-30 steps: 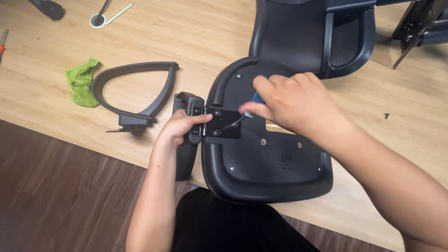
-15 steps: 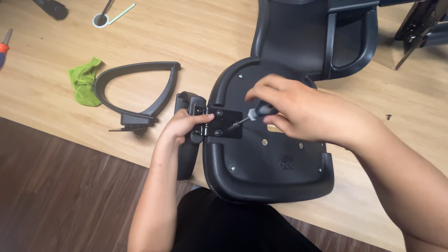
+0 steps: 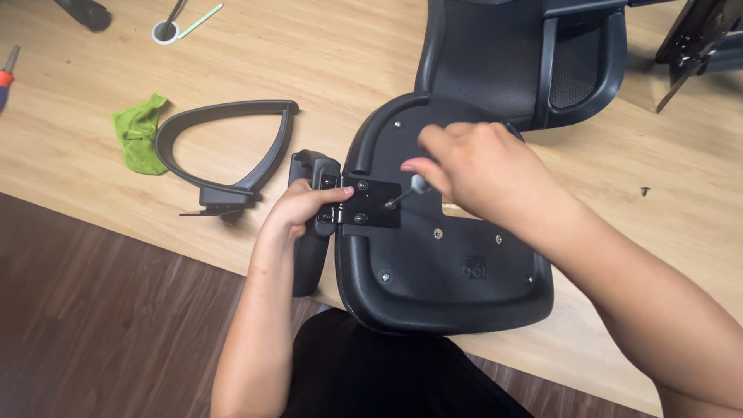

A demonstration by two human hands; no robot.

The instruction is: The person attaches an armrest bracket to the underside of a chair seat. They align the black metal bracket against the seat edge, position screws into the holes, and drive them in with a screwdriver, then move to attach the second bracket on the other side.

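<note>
An upturned black chair seat (image 3: 449,271) lies on the wooden table (image 3: 325,62) in front of me. A black metal bracket plate (image 3: 371,203) with screws sits on its left side, joined to a black armrest (image 3: 309,232). My left hand (image 3: 298,207) presses the bracket and armrest against the seat. My right hand (image 3: 484,166) grips a small screwdriver (image 3: 406,192) whose tip rests on a screw in the plate.
A second, loose armrest (image 3: 224,147) lies to the left beside a green cloth (image 3: 138,133). A black mesh chair back (image 3: 526,54) lies behind the seat. A loose screw (image 3: 644,190) lies at right, metal chair hardware (image 3: 696,39) top right, and a red-handled tool (image 3: 6,73) far left.
My right hand has shifted and turned on the screwdriver, its tip staying on the bracket plate. My left hand keeps its hold on the bracket.
</note>
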